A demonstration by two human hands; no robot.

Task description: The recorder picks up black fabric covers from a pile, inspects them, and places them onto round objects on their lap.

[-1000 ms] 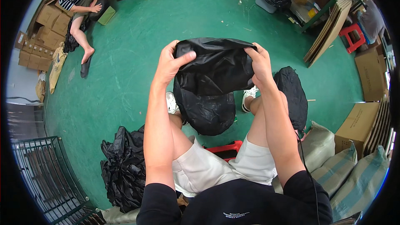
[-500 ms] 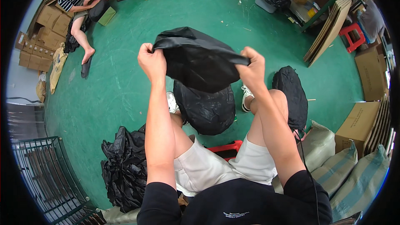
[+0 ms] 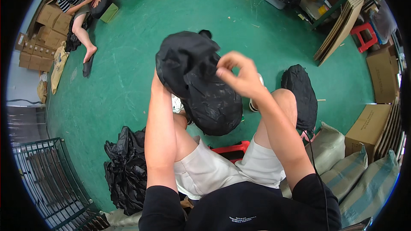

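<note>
A limp black fabric cover (image 3: 182, 57) hangs bunched in the air in front of me. It drapes over my left hand (image 3: 158, 83), which holds it up from beneath; the fingers are hidden by the cloth. Close to the cover's right edge is my right hand (image 3: 239, 72), slightly blurred, thumb and fingers curved apart with nothing visible between them. Whether its fingertips touch the cloth I cannot tell. Below, a rounded, wrinkled black bundle (image 3: 216, 109) stands on the floor between my feet, partly covered by the hanging cloth.
Crumpled black covers (image 3: 126, 171) lie at my left, another black bundle (image 3: 298, 98) by my right knee. Woven sacks (image 3: 346, 175) and cartons (image 3: 368, 124) line the right side. A metal rack (image 3: 53, 179) stands at lower left. Another person (image 3: 79, 6) sits at far left.
My right hand has let go of the cover's rim and moved slightly left. The cover, stretched between both hands before, has collapsed over my left hand, uncovering more of the bundle below.
</note>
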